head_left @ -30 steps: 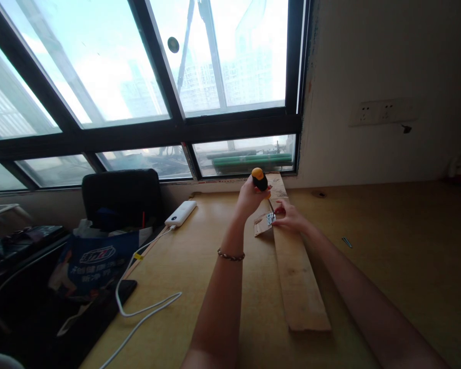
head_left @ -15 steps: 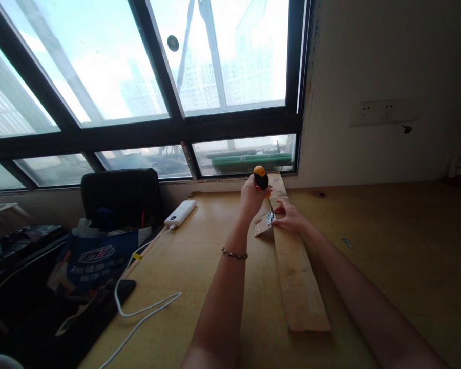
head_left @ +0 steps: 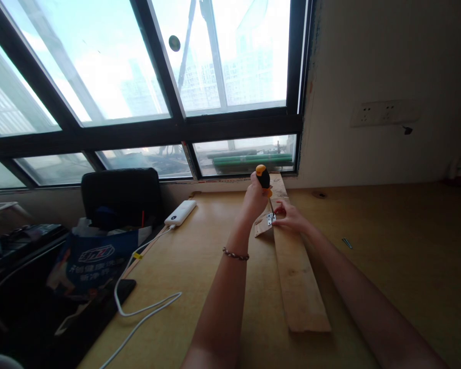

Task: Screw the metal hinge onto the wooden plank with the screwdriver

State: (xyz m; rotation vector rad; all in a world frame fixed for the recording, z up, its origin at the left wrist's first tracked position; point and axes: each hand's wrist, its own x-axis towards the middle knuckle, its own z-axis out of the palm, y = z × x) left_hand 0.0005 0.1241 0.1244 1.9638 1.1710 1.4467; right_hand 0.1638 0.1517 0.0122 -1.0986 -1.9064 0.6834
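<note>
My left hand (head_left: 255,197) is wrapped round the yellow-and-black handle of a screwdriver (head_left: 263,177). Its shaft slants down to a small silver hinge (head_left: 271,219). The hinge lies across a long wooden board (head_left: 297,277) and a short piece of wood (head_left: 263,226) that tilts out from the board's left side. My right hand (head_left: 290,217) rests on the board, thumb and index finger closed in at the hinge's right edge, close by the screwdriver tip. Whether a screw sits under the tip is too small to tell.
Two screws (head_left: 347,243) lie on the wooden table (head_left: 392,287) to the right. A white power bank (head_left: 181,213) with a white cable (head_left: 149,312) is on the left. Beyond the table's left edge are a black chair (head_left: 121,197) and a blue bag (head_left: 92,266). A window stands behind.
The screwdriver handle has tipped slightly, and my left hand has turned and shifted a little with it. My right hand, the hinge and the board look unmoved.
</note>
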